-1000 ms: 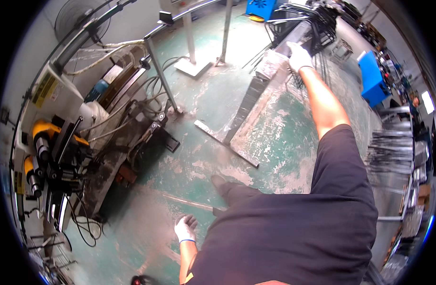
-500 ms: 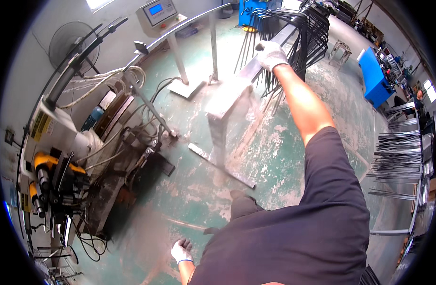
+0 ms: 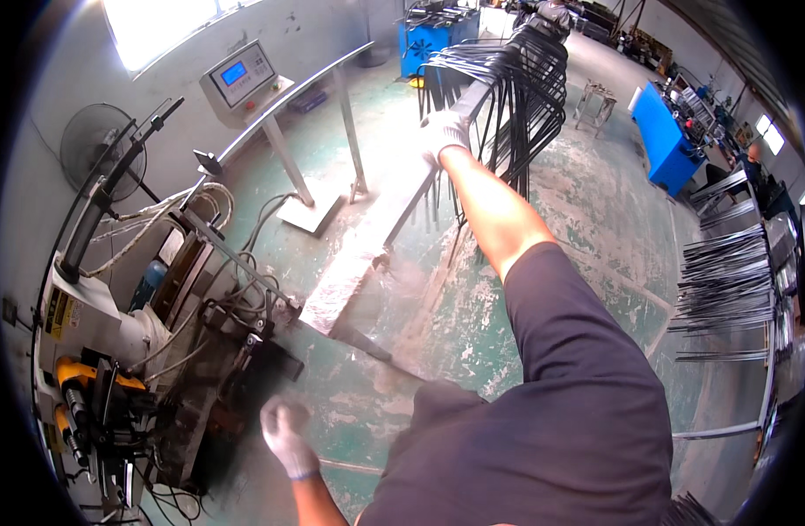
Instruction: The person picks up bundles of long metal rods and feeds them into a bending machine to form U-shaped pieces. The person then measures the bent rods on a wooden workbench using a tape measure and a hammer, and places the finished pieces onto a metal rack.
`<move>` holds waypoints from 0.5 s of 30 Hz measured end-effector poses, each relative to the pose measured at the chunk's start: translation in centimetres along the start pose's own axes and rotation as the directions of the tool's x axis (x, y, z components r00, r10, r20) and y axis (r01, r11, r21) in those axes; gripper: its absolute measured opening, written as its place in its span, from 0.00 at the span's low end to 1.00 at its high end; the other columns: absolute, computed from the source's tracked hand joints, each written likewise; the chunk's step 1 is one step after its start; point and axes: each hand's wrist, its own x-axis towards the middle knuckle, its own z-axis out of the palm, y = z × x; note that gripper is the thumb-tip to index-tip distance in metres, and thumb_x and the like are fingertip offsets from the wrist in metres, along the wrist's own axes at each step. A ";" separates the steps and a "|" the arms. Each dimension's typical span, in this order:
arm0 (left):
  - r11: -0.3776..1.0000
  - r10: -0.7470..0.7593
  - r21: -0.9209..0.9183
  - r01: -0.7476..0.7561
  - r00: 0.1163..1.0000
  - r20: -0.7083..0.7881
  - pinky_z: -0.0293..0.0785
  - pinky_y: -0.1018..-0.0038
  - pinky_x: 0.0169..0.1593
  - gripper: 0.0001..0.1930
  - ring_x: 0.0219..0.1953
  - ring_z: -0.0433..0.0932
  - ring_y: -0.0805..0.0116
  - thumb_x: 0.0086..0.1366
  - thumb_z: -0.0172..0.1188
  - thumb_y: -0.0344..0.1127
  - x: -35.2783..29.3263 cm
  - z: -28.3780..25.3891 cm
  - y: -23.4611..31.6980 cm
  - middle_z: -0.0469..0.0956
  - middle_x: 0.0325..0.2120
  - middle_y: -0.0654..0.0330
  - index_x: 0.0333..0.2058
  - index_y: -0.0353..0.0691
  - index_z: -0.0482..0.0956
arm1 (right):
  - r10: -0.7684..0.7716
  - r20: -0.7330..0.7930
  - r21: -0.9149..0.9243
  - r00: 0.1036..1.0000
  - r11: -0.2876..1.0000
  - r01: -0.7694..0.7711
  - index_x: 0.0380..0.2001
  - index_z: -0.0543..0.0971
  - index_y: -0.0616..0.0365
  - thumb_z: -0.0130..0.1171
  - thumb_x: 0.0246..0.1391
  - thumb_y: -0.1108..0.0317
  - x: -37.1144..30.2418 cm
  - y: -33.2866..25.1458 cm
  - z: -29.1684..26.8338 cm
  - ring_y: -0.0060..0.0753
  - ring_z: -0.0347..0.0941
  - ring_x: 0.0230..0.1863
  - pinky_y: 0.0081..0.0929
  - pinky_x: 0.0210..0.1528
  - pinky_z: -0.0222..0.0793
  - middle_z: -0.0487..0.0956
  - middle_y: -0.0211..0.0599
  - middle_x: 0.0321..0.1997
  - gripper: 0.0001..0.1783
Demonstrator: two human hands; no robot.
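My right hand [image 3: 445, 136], in a white glove, reaches forward and is closed over the top of a long metal beam [image 3: 409, 198]. Glare washes out its fingertips. Just beyond it, a thick bunch of black bent metal rods [image 3: 530, 110] hangs over the beam's far part. The beam's near end [image 3: 339, 285] is pale and looks wrapped, and it stands above the floor on a leg. Low on the left, my left hand [image 3: 288, 437], also gloved, is away from the beam. Motion smears its fingers; nothing can be seen in it.
To the left stands a machine [image 3: 104, 302] with cables and yellow-black parts. A control box [image 3: 238, 74] and a metal frame [image 3: 288, 158] are ahead of it. Blue workbenches [image 3: 670, 140] stand farther off. Bundled rods [image 3: 723, 280] lie on a right-hand rack; a person [image 3: 753, 167] is behind it.
The beam and its stand appear nearer and farther left in view. My right hand stays on the beam. My left hand has risen and moved left. The view itself has shifted.
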 end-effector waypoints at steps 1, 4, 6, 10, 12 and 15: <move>0.997 0.062 -0.043 -0.062 0.998 -0.005 0.81 0.66 0.50 0.11 0.42 0.83 0.63 0.77 0.56 0.31 0.7 1.9 2.4 0.85 0.41 0.53 0.53 0.35 0.78 | 0.006 -0.009 0.025 1.000 1.000 -0.005 0.42 0.92 0.45 0.68 0.46 0.57 0.5 0.3 0.4 0.47 0.85 0.55 0.43 0.61 0.76 0.89 0.42 0.49 0.18; 0.964 0.155 -0.202 -0.171 0.984 -0.092 0.79 0.66 0.52 0.11 0.42 0.82 0.64 0.80 0.52 0.30 1.1 9.7 9.2 0.84 0.43 0.53 0.55 0.34 0.77 | 0.107 0.063 0.035 0.992 0.993 -0.110 0.49 0.89 0.49 0.68 0.45 0.56 1.4 2.4 -2.8 0.47 0.77 0.66 0.47 0.68 0.67 0.83 0.42 0.61 0.25; 0.965 0.235 -0.092 -0.244 0.967 -0.095 0.78 0.68 0.53 0.11 0.43 0.80 0.65 0.80 0.51 0.29 0.9 12.7 9.8 0.82 0.43 0.54 0.55 0.33 0.76 | 0.173 0.018 -0.034 0.985 0.984 -0.172 0.60 0.84 0.50 0.60 0.54 0.54 3.6 4.6 -3.2 0.49 0.65 0.77 0.52 0.79 0.54 0.73 0.40 0.74 0.30; 0.896 0.330 0.343 -0.282 0.940 -0.088 0.78 0.69 0.47 0.10 0.41 0.79 0.67 0.76 0.55 0.29 0.2 12.3 2.2 0.81 0.40 0.56 0.51 0.34 0.78 | 0.280 -0.100 -0.141 0.955 0.946 -0.292 0.76 0.66 0.54 0.61 0.56 0.43 12.2 8.3 -1.4 0.54 0.41 0.86 0.58 0.83 0.36 0.54 0.45 0.85 0.49; 0.994 0.084 0.089 -0.056 0.934 -0.347 0.81 0.66 0.40 0.10 0.37 0.82 0.64 0.74 0.56 0.28 -2.6 12.7 -4.3 0.82 0.37 0.55 0.50 0.35 0.78 | 0.245 0.017 -0.156 0.969 0.958 -0.239 0.76 0.68 0.54 0.54 0.62 0.46 15.5 9.1 -1.0 0.52 0.49 0.85 0.64 0.82 0.39 0.58 0.45 0.84 0.42; 0.878 -0.465 -0.370 0.303 0.720 -0.515 0.83 0.66 0.35 0.10 0.33 0.84 0.62 0.71 0.60 0.28 -8.2 17.8 -6.8 0.83 0.35 0.54 0.50 0.36 0.79 | -0.071 0.259 -0.319 0.963 0.935 0.155 0.57 0.85 0.52 0.58 0.62 0.44 22.3 11.0 2.1 0.50 0.78 0.64 0.55 0.65 0.73 0.82 0.48 0.64 0.30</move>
